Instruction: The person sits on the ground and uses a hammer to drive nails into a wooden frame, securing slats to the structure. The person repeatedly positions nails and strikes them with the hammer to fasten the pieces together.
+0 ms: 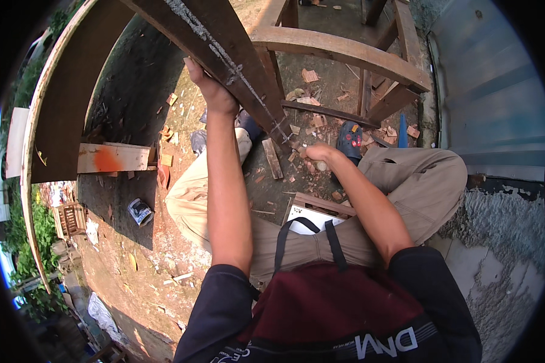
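Observation:
A long dark wooden board (242,72) slants down from the top toward my lap, with a rough whitish-grey streak along its face. My left hand (215,94) grips its left edge from below, and part of the fingers is hidden behind it. At the board's lower end, my right hand (321,152) is closed near the streak's end. A small pale rounded end shows beneath that hand, but what it belongs to cannot be made out.
A wooden frame (345,51) stands ahead on the right, beside a bluish metal panel (496,91). Wood chips (310,75) litter the ground. A short wood block (272,158) lies between my legs, a can (140,212) to the left. A large curved-looking board (57,91) rises at far left.

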The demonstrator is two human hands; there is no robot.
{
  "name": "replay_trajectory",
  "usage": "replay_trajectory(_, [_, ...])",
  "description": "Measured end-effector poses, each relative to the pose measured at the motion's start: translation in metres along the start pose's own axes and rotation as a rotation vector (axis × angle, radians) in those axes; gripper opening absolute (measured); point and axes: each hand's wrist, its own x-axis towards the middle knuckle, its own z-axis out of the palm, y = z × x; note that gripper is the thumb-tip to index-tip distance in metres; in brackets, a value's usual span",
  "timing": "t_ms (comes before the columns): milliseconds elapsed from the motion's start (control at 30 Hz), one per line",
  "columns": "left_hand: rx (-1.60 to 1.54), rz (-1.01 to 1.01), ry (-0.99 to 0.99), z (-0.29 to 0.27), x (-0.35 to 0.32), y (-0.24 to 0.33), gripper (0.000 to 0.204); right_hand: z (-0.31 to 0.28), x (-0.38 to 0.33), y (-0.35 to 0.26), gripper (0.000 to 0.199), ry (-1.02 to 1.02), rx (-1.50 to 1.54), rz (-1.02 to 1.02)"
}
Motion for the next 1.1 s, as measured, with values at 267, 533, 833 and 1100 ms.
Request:
replay_trajectory(267, [0.027,-0.108,0.09,-0.029,0.0,-0.01,0.106,0.008,-0.009,0.015,0.013,0.112,-0.345,-0.199])
replay_trajectory(533, [0.044,-0.112,0.126,-0.046,0.013,-0.022,0.115,0.012,-0.016,0.033,0.014,0.088,-0.16,-0.195])
replay_trajectory(833, [0.077,-0.023,0.064,-0.134,0.067,-0.014,0.093,0.012,0.046,0.119,0.065,0.257,-0.536,-0.45])
replay_trajectory(1100, [0.092,-0.078,0.076,-0.164,0.084,-0.019,0.118,0.033,0.018,0.023,0.016,0.08,-0.106,-0.059])
